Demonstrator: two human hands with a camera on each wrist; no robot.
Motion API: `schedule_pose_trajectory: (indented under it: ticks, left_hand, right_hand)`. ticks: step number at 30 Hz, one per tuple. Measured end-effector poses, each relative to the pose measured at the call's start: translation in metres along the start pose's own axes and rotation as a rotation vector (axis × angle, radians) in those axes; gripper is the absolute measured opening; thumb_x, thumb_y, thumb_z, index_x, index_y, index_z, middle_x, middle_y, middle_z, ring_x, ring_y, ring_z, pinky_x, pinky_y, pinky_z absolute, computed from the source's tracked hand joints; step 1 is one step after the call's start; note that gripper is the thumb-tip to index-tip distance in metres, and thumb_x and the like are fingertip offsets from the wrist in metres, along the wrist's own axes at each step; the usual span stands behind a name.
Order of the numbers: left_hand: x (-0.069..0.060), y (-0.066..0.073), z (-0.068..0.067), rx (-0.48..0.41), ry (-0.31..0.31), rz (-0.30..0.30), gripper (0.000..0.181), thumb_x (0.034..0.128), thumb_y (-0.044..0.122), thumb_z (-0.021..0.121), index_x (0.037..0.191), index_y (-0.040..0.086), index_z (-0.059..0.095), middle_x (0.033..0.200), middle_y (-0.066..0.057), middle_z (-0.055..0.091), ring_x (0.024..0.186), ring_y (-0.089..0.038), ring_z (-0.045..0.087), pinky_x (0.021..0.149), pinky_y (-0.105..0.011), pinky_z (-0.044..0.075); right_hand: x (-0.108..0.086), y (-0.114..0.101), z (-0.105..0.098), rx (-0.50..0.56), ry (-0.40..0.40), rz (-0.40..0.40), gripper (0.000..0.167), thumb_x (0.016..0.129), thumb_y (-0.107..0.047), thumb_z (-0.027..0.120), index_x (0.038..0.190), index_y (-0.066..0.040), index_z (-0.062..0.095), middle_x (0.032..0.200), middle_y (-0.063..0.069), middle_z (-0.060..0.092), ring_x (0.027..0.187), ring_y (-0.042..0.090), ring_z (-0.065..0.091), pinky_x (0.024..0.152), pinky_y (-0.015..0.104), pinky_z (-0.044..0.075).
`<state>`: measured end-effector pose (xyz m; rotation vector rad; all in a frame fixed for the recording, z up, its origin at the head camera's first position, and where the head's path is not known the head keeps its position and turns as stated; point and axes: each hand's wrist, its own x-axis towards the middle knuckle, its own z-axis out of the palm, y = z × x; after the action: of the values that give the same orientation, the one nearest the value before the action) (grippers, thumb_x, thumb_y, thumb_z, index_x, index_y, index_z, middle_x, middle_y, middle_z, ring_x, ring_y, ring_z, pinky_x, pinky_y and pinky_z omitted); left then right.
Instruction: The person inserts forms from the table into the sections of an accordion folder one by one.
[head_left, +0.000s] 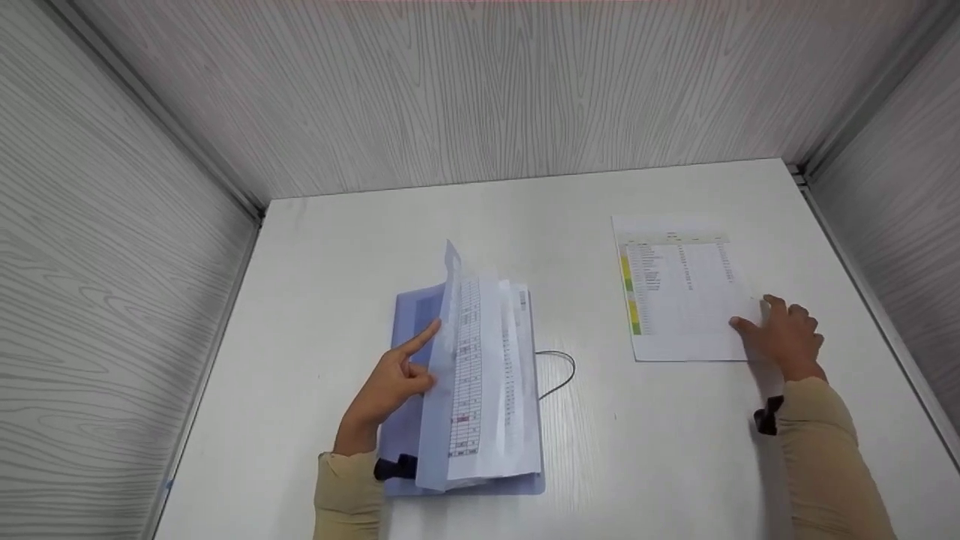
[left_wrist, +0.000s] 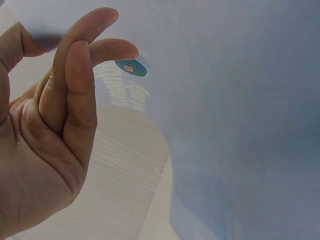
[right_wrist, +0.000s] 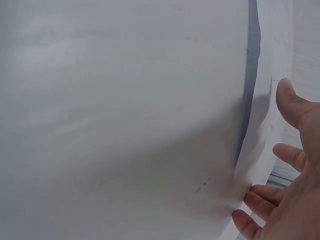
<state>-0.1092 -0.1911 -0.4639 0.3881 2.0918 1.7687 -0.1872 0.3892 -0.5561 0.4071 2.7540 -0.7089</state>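
A translucent blue document folder [head_left: 409, 322] lies on the table with its cover raised steeply. Printed sheets [head_left: 469, 360] with tables stand beside the cover inside it. My left hand [head_left: 390, 382] touches the raised cover from its left side, index finger extended. In the left wrist view, the fingers rest near a teal snap button [left_wrist: 132, 67] on the cover. A printed sheet [head_left: 690, 322] with yellow and green cells lies flat to the right. At its lower right edge is my right hand [head_left: 787, 334], with fingers spread and loosely bent, gripping nothing visible.
The white table [head_left: 585, 450] is enclosed by grey wood-grain panels [head_left: 480, 90] at the back and sides. A thin dark cord [head_left: 574, 367] loops out from the folder's right edge. Black wrist bands [head_left: 768, 416] are on both sleeves.
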Motion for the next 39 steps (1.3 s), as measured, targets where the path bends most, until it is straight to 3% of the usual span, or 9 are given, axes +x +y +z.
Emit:
schedule_pose_trajectory:
  ticks: [11, 18, 23, 31, 39]
  left_hand:
    - [0.002, 0.000, -0.001, -0.006, -0.003, -0.016, 0.080, 0.0807, -0.008, 0.053, 0.153, 0.008, 0.023, 0.049, 0.009, 0.034, 0.044, -0.004, 0.028, 0.049, -0.021, 0.032]
    - [0.003, 0.001, 0.000, -0.055, -0.021, -0.023, 0.082, 0.0797, -0.009, 0.052, 0.154, 0.005, 0.020, 0.049, 0.010, 0.033, 0.045, -0.003, 0.026, 0.050, -0.021, 0.030]
    - [0.004, -0.001, 0.000, -0.031, -0.025, -0.022, 0.081, 0.0803, -0.009, 0.052, 0.154, 0.006, 0.021, 0.049, 0.009, 0.034, 0.045, -0.004, 0.028, 0.051, -0.022, 0.031]
    - [0.003, -0.002, 0.003, -0.012, -0.004, -0.031, 0.082, 0.0800, -0.008, 0.053, 0.154, 0.009, 0.023, 0.049, 0.009, 0.036, 0.045, -0.004, 0.028, 0.051, -0.021, 0.032]
    - [0.003, -0.001, 0.004, -0.016, -0.009, -0.026, 0.081, 0.0807, -0.009, 0.054, 0.154, 0.008, 0.023, 0.049, 0.009, 0.036, 0.044, -0.003, 0.028, 0.051, -0.025, 0.032]
  right_hand:
    - [0.000, -0.007, 0.007, 0.042, 0.027, 0.051, 0.079, 0.092, -0.037, 0.059, 0.149, 0.005, 0.023, 0.142, 0.044, 0.017, 0.129, 0.062, 0.018, 0.102, 0.069, 0.021]
    - [-0.002, -0.009, 0.007, 0.048, 0.021, 0.033, 0.077, 0.093, -0.037, 0.057, 0.148, 0.006, 0.023, 0.142, 0.043, 0.016, 0.127, 0.060, 0.019, 0.101, 0.067, 0.022]
    - [-0.002, -0.012, 0.009, 0.051, 0.006, 0.028, 0.074, 0.096, -0.036, 0.053, 0.149, 0.005, 0.023, 0.143, 0.043, 0.015, 0.128, 0.061, 0.018, 0.101, 0.068, 0.021]
    - [-0.002, -0.016, 0.011, 0.015, -0.023, -0.033, 0.088, 0.092, -0.055, 0.053, 0.148, 0.006, 0.024, 0.142, 0.045, 0.017, 0.127, 0.065, 0.017, 0.097, 0.072, 0.021]
    - [-0.006, -0.020, 0.015, 0.009, -0.019, -0.061, 0.081, 0.090, -0.038, 0.061, 0.147, 0.007, 0.026, 0.141, 0.044, 0.019, 0.126, 0.064, 0.019, 0.096, 0.071, 0.023]
